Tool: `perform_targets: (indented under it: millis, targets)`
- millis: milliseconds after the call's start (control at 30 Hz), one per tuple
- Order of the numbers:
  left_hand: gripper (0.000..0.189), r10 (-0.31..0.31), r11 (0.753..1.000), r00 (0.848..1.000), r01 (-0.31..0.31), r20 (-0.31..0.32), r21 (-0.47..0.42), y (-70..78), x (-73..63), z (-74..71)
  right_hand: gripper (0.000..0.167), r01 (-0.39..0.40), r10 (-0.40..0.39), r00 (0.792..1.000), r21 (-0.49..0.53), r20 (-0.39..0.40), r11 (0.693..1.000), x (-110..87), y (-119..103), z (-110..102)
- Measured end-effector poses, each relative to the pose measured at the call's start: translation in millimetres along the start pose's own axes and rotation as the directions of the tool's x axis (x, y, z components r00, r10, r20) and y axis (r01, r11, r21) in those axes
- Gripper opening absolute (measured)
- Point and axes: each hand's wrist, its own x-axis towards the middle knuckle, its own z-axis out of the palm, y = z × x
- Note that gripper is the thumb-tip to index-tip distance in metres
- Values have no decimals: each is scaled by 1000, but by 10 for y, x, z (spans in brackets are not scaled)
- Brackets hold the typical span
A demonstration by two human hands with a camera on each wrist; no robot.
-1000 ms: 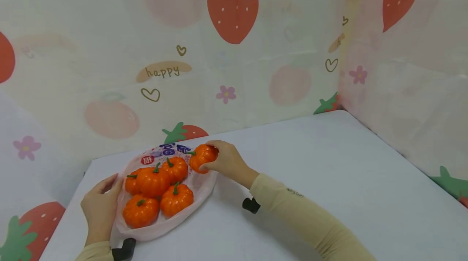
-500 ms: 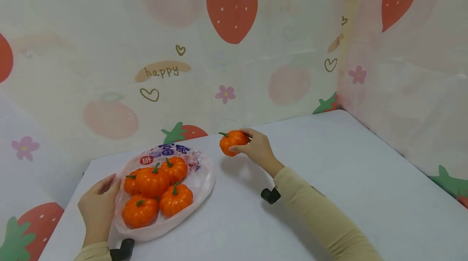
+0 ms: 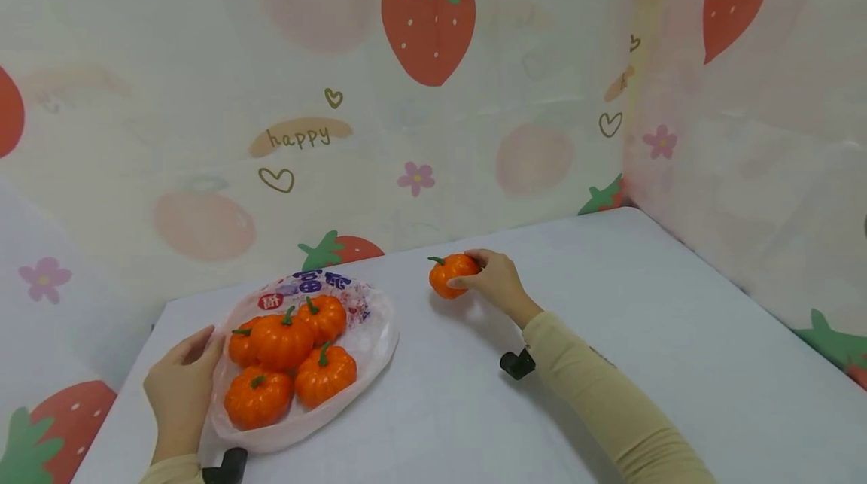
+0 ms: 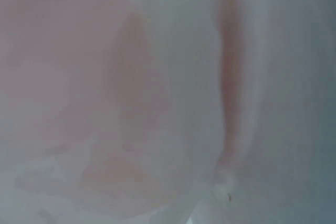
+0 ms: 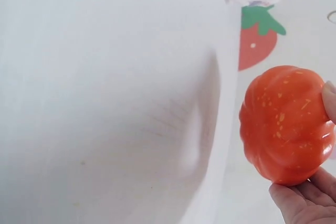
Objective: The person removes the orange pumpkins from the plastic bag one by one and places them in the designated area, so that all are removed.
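Note:
In the head view, my right hand (image 3: 497, 284) grips a small orange pumpkin (image 3: 450, 275) with a green stem, just above the white table. The right wrist view shows this pumpkin (image 5: 286, 124) from its speckled side, thumb and fingers at its edges. On the left side of the table lies a pinkish-white plastic bag (image 3: 369, 363) with its mouth spread wide. Several similar pumpkins (image 3: 282, 341) sit inside it. My left hand (image 3: 181, 386) pinches the bag's left rim. Only blurred, translucent bag plastic (image 4: 131, 103) fills the left wrist view.
The white table (image 3: 609, 303) extends to the right of the bag and meets a strawberry-patterned curtain (image 3: 433, 130) at its back and right edges. A black wrist mount (image 3: 517, 364) hangs below the right sleeve.
My right hand has carried the pumpkin out from over the bag, to the right, and finally a little lower toward the table. The left hand and bag stay almost where they were.

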Motion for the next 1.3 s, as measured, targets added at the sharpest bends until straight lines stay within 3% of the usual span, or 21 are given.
perform_targets:
  millis: [300, 767, 1300]
  targets:
    - [52, 94, 994, 995, -92, -32, 54, -5, -44, -19, 66, -39, 39, 998, 10, 40, 999, 13, 36, 28]
    - [57, 77, 996, 997, -76, -17, 43, -10, -10, -7, 63, -59, 61, 994, -26, 86, 998, 28, 85, 68]
    - [52, 102, 992, 994, -100, -35, 71, -24, -21, -14, 67, -117, 121, 981, -37, 153, 992, 48, 139, 22]
